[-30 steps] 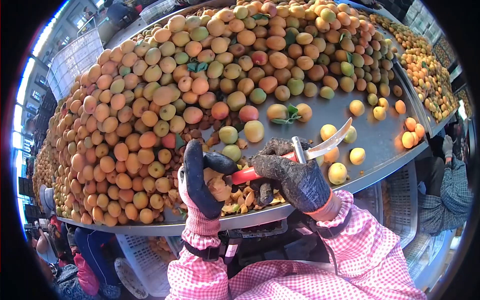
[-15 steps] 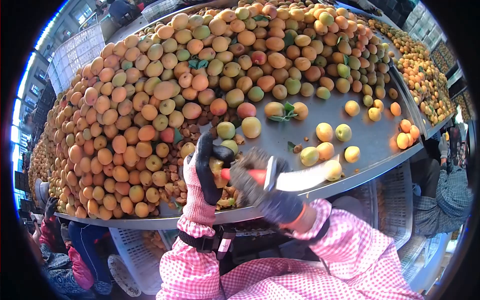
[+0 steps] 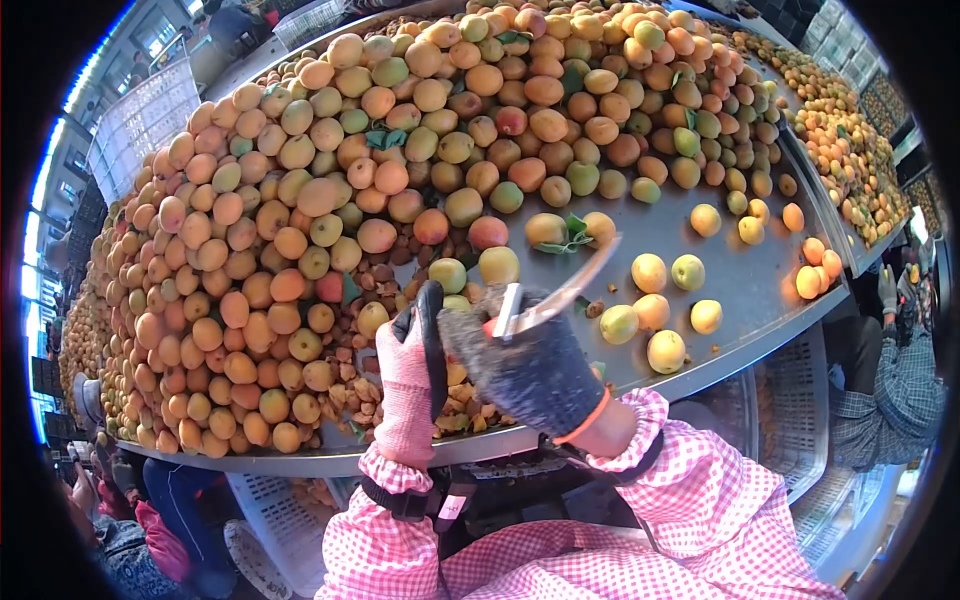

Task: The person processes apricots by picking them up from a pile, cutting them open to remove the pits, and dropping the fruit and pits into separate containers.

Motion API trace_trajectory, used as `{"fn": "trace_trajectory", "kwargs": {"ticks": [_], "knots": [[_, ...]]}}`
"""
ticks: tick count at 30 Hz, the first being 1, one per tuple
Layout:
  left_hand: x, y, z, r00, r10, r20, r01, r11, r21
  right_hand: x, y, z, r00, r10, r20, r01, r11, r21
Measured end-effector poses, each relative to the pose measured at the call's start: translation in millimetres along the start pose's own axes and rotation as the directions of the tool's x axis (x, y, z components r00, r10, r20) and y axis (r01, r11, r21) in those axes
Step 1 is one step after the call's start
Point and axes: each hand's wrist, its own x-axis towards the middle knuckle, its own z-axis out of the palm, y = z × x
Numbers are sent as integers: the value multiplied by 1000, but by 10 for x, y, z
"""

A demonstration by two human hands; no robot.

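My left hand (image 3: 410,355), in a pink glove with black-coated palm and fingers, is closed near the table's front edge. An apricot showed in it a moment ago; my right hand and the black fingers now hide it. Pressed close beside it, my right hand (image 3: 525,365) wears a dark grey knitted glove and grips a knife (image 3: 568,297). The blade points up and right, and the red handle is mostly covered. Whole apricots (image 3: 317,196) lie heaped beyond and left of my hands. Cut apricot pieces (image 3: 460,412) are scattered just below and around them.
The metal table (image 3: 640,225) holds several loose apricots on its right side, and its raised rim (image 3: 740,357) runs along the front. White plastic crates (image 3: 785,415) stand underneath. Another person's checked sleeve (image 3: 885,385) is at far right; other people sit at lower left.
My right hand has turned, swinging the blade from pointing right to pointing up and right. The apricot in my left hand has gone out of sight behind the gloves.
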Motion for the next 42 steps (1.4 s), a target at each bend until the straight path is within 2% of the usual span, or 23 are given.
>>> {"fn": "trace_trajectory", "kwargs": {"ticks": [2, 4, 5, 6, 7, 8, 10, 12, 14, 16, 17, 18, 20, 21, 27, 32, 33, 34, 36, 37, 38, 40, 42], "knots": [[-3, -35, -27, 950, 289, 117, -302, 763, 572, -17, 3, 37, 989, 142, 47, -149, 894, 423], [2, -42, -101, 913, 356, 198, -385, 595, 706, -31, 30, -6, 998, 46, 33, -51, 986, 158], [15, -12, -125, 997, 52, 54, -65, 962, 264, -26, 62, -54, 996, -67, 58, 74, 990, -124], [-20, 136, -49, 953, -286, 99, 303, 911, -281, -2, 55, -216, 991, 116, 62, -129, 942, 310], [-212, 309, 1, 998, 10, 68, -12, 1000, 24, -24, 93, -291, 970, 214, 112, -241, 854, 462], [-120, 231, -183, 953, -201, 228, 259, 930, -261, -30, 140, -355, 939, 295, 179, -342, 728, 594], [-262, 319, -124, 986, 17, 165, -8, 998, -57, 47, 273, -542, 993, 122, 2, -102, 817, 568], [-278, 314, -232, 969, -10, 248, 26, 998, -60, 20, 139, -481, 971, 236, 27, -208, 790, 577], [-253, 256, -254, 940, -39, 338, 62, 996, -57, 1, 40, -358, 990, 70, 120, -137, 615, 777], [-184, 60, -198, 985, -21, 173, 43, 991, -125, -12, 55, -215, 992, -106, 61, 36, 731, 681], [-245, -140, -238, 797, 539, 274, -585, 802, 124, -39, 16, -172, 988, -80, 131, -22, 772, 635], [-174, -202, -372, 934, 268, 239, -210, 947, -242, -84, -11, -117, 979, -49, 200, -78, 808, 584], [-254, -234, -446, 847, 362, 390, -235, 912, -336, -158, 23, 5, 982, -17, 188, -96, 810, 578], [-299, -238, -412, 964, 52, 259, 37, 943, -330, -145, 18, -2, 982, -46, 184, -66, 827, 559], [-385, -20, -281, 990, 23, 139, 11, 970, -242, -147, -168, 173, 999, 13, 40, -31, 860, 510], [-359, 107, -105, 933, -347, -90, 331, 930, -159, -13, -141, 332, 893, 350, 282, -448, 750, 487], [-358, -1, -148, 996, -86, -13, 87, 993, 77, 64, -16, 416, 958, 228, 176, -286, 817, 500], [-353, -33, -205, 996, -89, -7, 89, 992, 86, 32, 23, 402, 957, 237, 170, -291, 814, 502], [-331, 194, -206, 977, -201, 68, 207, 974, -88, 120, -33, 192, 810, 410, 420, -581, 453, 677], [-319, -6, -387, 955, 163, 249, -157, 987, -45, 23, 51, 279, 825, 356, 440, -541, 269, 797], [-262, -8, -374, 988, -22, 154, 28, 999, -38, 14, 28, 232, 825, 355, 439, -541, 271, 796], [-306, 241, -302, 964, -110, 241, 148, 978, -149, 21, -50, 120, 946, 225, 234, -324, 635, 701], [-284, 144, -250, 993, -122, 0, 122, 992, 31, -15, -89, 167, 963, 231, 140, -265, 707, 655]]}}
